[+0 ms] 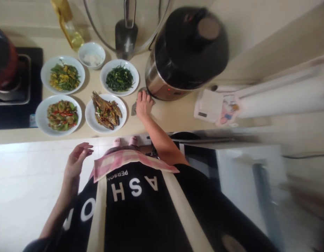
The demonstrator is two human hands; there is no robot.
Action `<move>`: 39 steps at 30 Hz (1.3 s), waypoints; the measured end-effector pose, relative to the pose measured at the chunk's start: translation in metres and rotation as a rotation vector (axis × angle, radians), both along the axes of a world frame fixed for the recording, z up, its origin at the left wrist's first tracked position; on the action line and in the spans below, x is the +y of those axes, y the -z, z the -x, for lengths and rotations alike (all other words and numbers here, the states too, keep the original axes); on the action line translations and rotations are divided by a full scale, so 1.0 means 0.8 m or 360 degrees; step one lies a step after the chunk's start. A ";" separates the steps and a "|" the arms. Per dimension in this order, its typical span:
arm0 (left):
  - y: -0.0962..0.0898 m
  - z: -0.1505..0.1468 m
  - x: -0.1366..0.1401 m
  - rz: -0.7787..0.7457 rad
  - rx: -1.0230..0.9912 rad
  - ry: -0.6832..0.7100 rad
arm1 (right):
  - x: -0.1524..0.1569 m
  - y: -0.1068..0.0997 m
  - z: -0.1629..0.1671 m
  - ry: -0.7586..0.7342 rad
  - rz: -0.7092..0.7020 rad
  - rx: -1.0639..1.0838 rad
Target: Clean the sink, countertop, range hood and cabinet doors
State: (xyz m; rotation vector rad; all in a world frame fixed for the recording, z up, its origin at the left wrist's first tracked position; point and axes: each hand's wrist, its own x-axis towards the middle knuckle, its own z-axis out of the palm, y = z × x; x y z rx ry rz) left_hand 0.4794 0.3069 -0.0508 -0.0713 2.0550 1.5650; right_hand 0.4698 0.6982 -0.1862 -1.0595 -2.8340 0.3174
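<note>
One grey cloth [134,109] under the right hand [144,104].

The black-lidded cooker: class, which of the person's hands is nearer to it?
Right. The right hand is on a grey cloth beside the base of the cooker; the left hand is farther off, short of the counter.

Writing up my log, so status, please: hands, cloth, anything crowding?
Right hand on grey cloth. Left hand empty. Cloth on counter, between cooker and fish plate.
</note>
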 end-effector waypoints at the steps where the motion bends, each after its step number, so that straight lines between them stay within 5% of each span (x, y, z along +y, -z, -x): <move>1: -0.002 -0.003 0.002 0.0022 0.0014 -0.0046 | 0.004 0.003 0.012 0.0025 0.0009 0.0060; 8: -0.007 -0.025 0.031 0.0033 -0.0146 -0.0116 | 0.006 -0.011 0.033 0.0007 0.0155 0.0008; 14: -0.018 -0.012 0.067 0.0071 -0.0066 -0.0030 | -0.006 -0.031 -0.122 -0.0301 0.0110 -0.0079; 17: -0.032 -0.008 0.088 0.0117 0.0000 0.0012 | 0.010 -0.020 -0.199 -0.0036 0.0102 -0.0179; 20: -0.042 -0.008 0.108 0.0153 0.0020 0.0052 | 0.070 -0.008 -0.231 0.0349 0.0140 -0.0173; 25: -0.046 -0.007 0.130 0.0187 0.0035 0.0140 | 0.223 0.002 -0.196 0.0638 0.0001 0.0179; 29: -0.047 -0.005 0.140 0.0186 0.0061 0.0163 | 0.290 0.014 -0.148 0.0618 0.0050 0.0096; 34: -0.053 0.001 0.158 0.0177 0.0097 0.0229 | 0.286 0.021 -0.129 0.0668 0.0106 0.0146; 39: -0.055 0.011 0.182 0.0096 0.0176 0.0336 | 0.239 -0.002 -0.154 0.0547 0.0104 0.0114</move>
